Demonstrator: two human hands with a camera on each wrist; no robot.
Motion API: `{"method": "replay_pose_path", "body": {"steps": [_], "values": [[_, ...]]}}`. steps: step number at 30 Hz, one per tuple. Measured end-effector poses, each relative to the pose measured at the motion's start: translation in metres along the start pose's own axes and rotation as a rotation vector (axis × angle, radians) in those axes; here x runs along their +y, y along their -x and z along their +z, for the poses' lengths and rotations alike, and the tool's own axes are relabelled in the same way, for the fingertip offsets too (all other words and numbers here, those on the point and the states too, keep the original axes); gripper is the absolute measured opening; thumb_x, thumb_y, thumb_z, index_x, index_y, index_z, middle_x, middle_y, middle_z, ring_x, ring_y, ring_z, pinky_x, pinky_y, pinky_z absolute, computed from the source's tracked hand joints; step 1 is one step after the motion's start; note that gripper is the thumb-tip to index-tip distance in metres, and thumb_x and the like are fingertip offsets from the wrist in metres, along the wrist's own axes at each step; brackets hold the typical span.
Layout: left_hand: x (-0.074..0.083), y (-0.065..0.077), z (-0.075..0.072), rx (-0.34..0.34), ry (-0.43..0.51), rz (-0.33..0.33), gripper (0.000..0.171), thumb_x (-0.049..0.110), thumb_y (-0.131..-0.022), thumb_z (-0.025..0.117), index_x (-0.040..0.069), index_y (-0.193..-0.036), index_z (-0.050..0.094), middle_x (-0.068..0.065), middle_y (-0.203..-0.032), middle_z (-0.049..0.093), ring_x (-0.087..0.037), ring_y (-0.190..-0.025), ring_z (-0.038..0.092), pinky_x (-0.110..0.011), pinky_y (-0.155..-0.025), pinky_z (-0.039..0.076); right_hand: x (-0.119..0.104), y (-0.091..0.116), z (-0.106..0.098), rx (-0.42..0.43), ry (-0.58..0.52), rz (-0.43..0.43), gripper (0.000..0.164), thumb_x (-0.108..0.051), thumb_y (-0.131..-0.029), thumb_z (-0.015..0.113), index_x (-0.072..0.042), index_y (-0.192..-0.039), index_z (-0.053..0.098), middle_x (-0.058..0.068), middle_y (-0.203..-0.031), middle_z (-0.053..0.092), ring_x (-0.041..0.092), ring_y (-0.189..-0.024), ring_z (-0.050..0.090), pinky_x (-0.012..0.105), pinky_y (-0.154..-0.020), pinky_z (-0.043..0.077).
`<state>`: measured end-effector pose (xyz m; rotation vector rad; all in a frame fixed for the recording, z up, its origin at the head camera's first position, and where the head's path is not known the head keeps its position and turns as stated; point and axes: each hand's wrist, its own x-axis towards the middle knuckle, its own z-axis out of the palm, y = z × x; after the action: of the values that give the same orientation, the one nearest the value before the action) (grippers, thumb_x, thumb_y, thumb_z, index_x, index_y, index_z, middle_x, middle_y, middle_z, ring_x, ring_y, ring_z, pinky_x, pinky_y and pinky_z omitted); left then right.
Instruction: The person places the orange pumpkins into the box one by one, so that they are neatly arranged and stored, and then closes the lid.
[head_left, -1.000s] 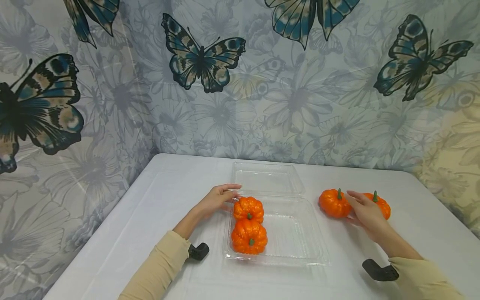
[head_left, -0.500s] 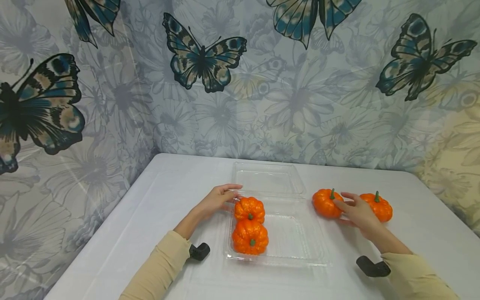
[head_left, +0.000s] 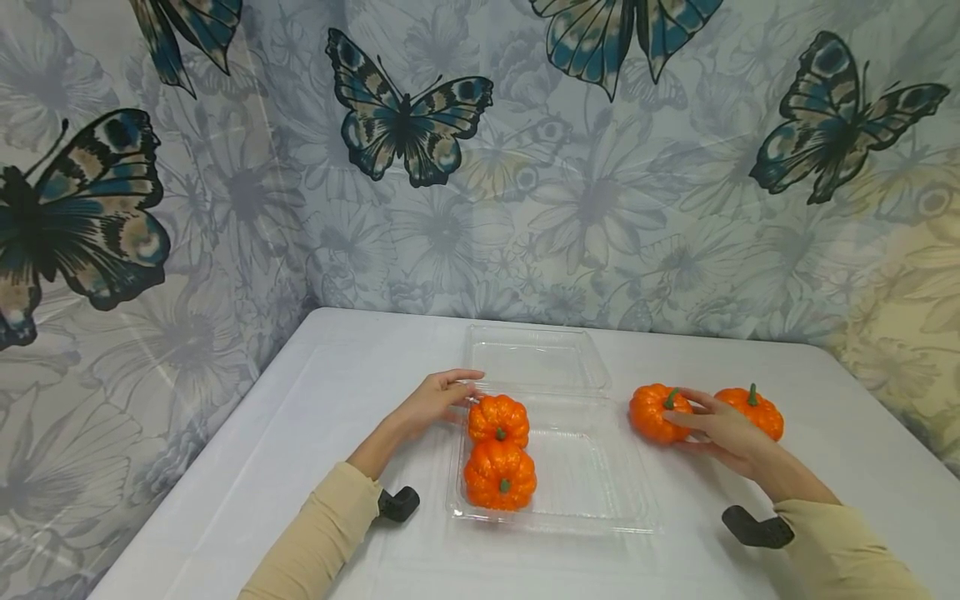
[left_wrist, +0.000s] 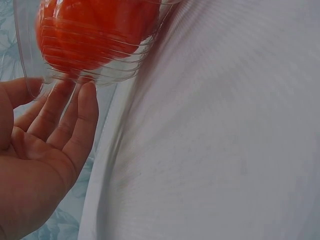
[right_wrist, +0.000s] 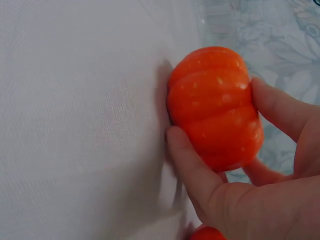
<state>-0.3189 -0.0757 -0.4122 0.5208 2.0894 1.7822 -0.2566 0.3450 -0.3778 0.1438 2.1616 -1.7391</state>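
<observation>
My right hand holds an orange toy pumpkin with a green stem, right of a clear plastic clamshell container. The thumb and fingers lie around the pumpkin's sides in the right wrist view, and the pumpkin sits close to the white cloth. A second loose pumpkin stands just beyond that hand, partly covered by it. My left hand grips the container's far left corner; its thumb is at the rim and the fingertips touch the wall. Two pumpkins fill the container's left side.
The container's tray floor shows bare on the right half. Its lid lies open flat toward the back. A white cloth covers the table, which meets a butterfly-patterned curtain behind and at left.
My right hand and its pumpkin moved left toward the container, then slightly back right and nearer. The pumpkin's stem now tilts. My left hand and the container stay in place.
</observation>
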Motion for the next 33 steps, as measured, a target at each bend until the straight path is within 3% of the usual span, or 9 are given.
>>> {"method": "replay_pose_path", "body": {"steps": [4,8,11,17,22,26,33], "values": [[0.000,0.000,0.000,0.001,-0.003,0.003,0.040,0.019,-0.102,0.046,0.000,-0.137,0.048,-0.015,-0.117,0.063,-0.028,-0.106,0.060,-0.039,-0.082,0.053,0.002,0.000,-0.001,0.013,0.004,-0.010,0.082,-0.022,-0.098,0.055,0.002,-0.150,-0.004,0.034,-0.149,-0.003,0.043,-0.129,0.028,0.043,-0.095,0.045],[0.000,0.000,0.001,-0.003,-0.004,0.002,0.041,0.019,-0.102,0.046,0.000,-0.138,0.047,-0.016,-0.118,0.062,-0.028,-0.106,0.059,-0.039,-0.082,0.053,0.004,0.000,-0.004,0.026,0.024,-0.018,0.081,-0.025,-0.097,0.057,0.001,-0.150,0.002,0.032,-0.149,-0.001,0.021,-0.110,0.049,0.037,-0.093,0.047],[0.000,0.000,0.001,-0.004,0.003,0.003,0.041,0.019,-0.101,0.046,-0.001,-0.138,0.046,-0.016,-0.118,0.062,-0.028,-0.106,0.060,-0.039,-0.082,0.053,0.005,0.000,-0.006,0.016,0.024,-0.018,0.079,-0.024,-0.097,0.057,0.002,-0.150,0.003,0.031,-0.149,-0.002,0.013,-0.103,0.051,0.035,-0.093,0.047],[0.001,0.000,0.001,-0.002,0.013,0.002,0.041,0.017,-0.102,0.046,-0.002,-0.138,0.045,-0.017,-0.118,0.062,-0.028,-0.105,0.060,-0.040,-0.082,0.053,0.005,0.001,-0.010,-0.011,-0.002,0.005,0.080,-0.022,-0.099,0.053,0.004,-0.149,-0.004,0.033,-0.150,-0.007,0.025,-0.116,0.043,0.037,-0.095,0.045],[0.000,0.001,0.001,-0.002,0.011,0.005,0.041,0.017,-0.102,0.045,-0.002,-0.138,0.045,-0.017,-0.118,0.062,-0.029,-0.105,0.060,-0.041,-0.082,0.053,0.006,0.001,-0.011,-0.006,-0.040,-0.002,0.081,-0.021,-0.099,0.053,0.002,-0.150,-0.006,0.031,-0.150,-0.007,0.014,-0.104,0.049,0.032,-0.091,0.048],[0.000,0.001,0.000,-0.003,0.004,0.007,0.041,0.018,-0.102,0.046,-0.002,-0.137,0.046,-0.017,-0.118,0.062,-0.028,-0.105,0.060,-0.040,-0.083,0.052,0.004,0.002,-0.010,-0.005,-0.127,-0.020,0.080,-0.018,-0.099,0.053,-0.001,-0.150,-0.007,0.026,-0.150,-0.005,0.011,-0.098,0.051,0.030,-0.088,0.049],[-0.002,-0.001,0.001,-0.005,0.008,0.002,0.041,0.017,-0.102,0.046,-0.003,-0.138,0.045,-0.018,-0.118,0.062,-0.029,-0.106,0.059,-0.041,-0.083,0.052,0.002,0.003,-0.011,-0.010,-0.239,-0.023,0.081,-0.014,-0.099,0.052,-0.003,-0.150,-0.010,0.022,-0.150,-0.008,0.010,-0.097,0.051,0.037,-0.093,0.047]]}}
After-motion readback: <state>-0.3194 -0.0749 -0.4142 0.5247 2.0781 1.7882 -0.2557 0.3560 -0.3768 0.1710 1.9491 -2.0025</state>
